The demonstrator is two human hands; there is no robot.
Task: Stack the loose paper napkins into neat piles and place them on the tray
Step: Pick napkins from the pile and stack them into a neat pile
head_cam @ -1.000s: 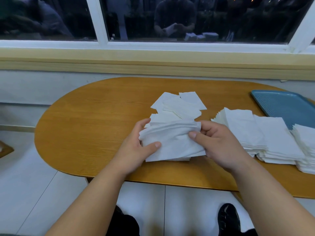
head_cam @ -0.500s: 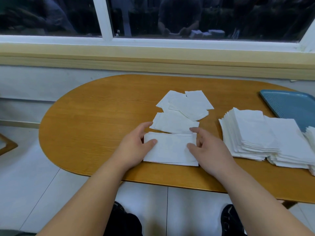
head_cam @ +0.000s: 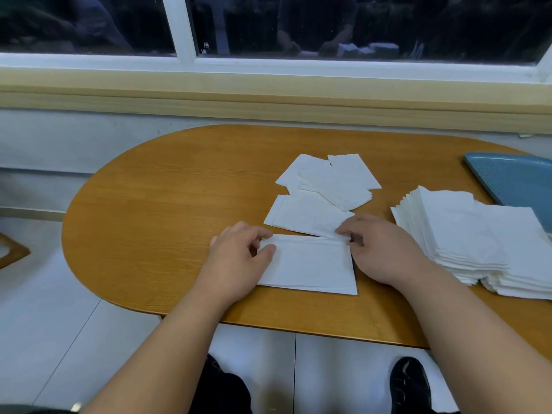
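Note:
A small flat pile of white napkins [head_cam: 307,264] lies on the wooden table [head_cam: 167,204] near its front edge. My left hand [head_cam: 239,258] grips the pile's left end, thumb on top and fingers curled over the far corner. My right hand [head_cam: 379,249] pinches the far right corner with bent fingers. Beyond the pile lie several loose napkins [head_cam: 331,183], overlapping and askew. Tall napkin stacks [head_cam: 460,231] stand to the right of my right hand. The blue tray [head_cam: 513,177] sits at the far right, partly cut off by the frame edge.
The table's rounded left end is bare wood. A wall and window sill [head_cam: 268,100] run close behind the table. White tiled floor and my dark shoes [head_cam: 409,383] show below the front edge. A wooden corner [head_cam: 12,252] pokes in at far left.
A second ago both hands held the bunched napkins up off the table. They have since laid them down flat as a pile, and the fingers have curled onto its far corners.

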